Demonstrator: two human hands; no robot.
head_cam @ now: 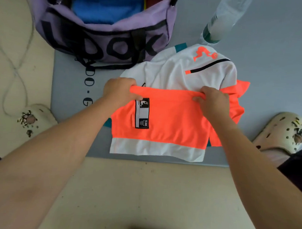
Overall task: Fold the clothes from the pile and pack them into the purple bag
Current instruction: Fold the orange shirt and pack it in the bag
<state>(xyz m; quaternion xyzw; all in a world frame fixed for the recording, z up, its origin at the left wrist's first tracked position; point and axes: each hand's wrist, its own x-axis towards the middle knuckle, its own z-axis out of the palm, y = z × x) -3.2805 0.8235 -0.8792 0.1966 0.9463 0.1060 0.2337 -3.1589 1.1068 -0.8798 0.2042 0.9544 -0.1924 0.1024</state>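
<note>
An orange and white sports garment (167,119) lies on a grey mat (68,95), partly folded, with its orange part doubled over the white part. My left hand (119,91) grips the fold's upper left edge. My right hand (213,102) pinches the upper right edge of the same fold. The purple bag (101,38) with black lettering stands open just beyond, at the upper left, and blue cloth (107,9) shows inside it.
A clear plastic bottle (223,19) lies on the mat right of the bag. Two cream clogs, one on the left (35,119) and one on the right (283,131), flank the mat. A thin cord (17,67) loops on the beige floor at left.
</note>
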